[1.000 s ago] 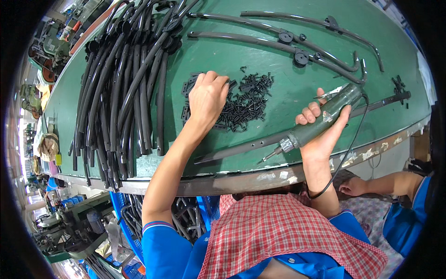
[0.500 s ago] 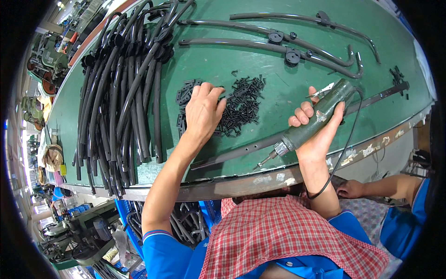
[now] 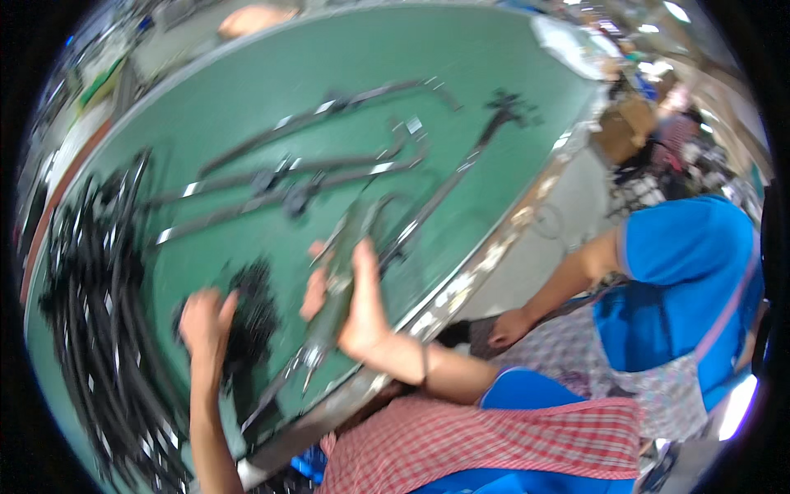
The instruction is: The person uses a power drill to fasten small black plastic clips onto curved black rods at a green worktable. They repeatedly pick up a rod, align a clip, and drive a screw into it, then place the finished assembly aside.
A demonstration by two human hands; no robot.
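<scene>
Motion blurs the view. My right hand (image 3: pixel 366 317) grips a green electric screwdriver (image 3: pixel 339 276), its bit pointing down towards the table's near edge. A dark metal tube (image 3: pixel 440 198) runs under the tool along that edge. My left hand (image 3: pixel 206 325) is over the small black plates (image 3: pixel 178 319), beside a pile of black screws (image 3: pixel 257 309). Its thumb stands out, but the other fingertips are smeared, so whether they hold a plate does not show.
Many bent black tubes (image 3: pixel 107 329) are heaped at the left. Three more tubes (image 3: pixel 288 125) with round fittings lie farther back on the green table (image 3: pixel 461 49). Another person (image 3: pixel 658 305) in blue sits at the right, a hand near the lap.
My view has swung to the right, so the table appears tilted and more of the other person shows. The screwdriver stays in my right hand; my left hand remains by the plates and screws.
</scene>
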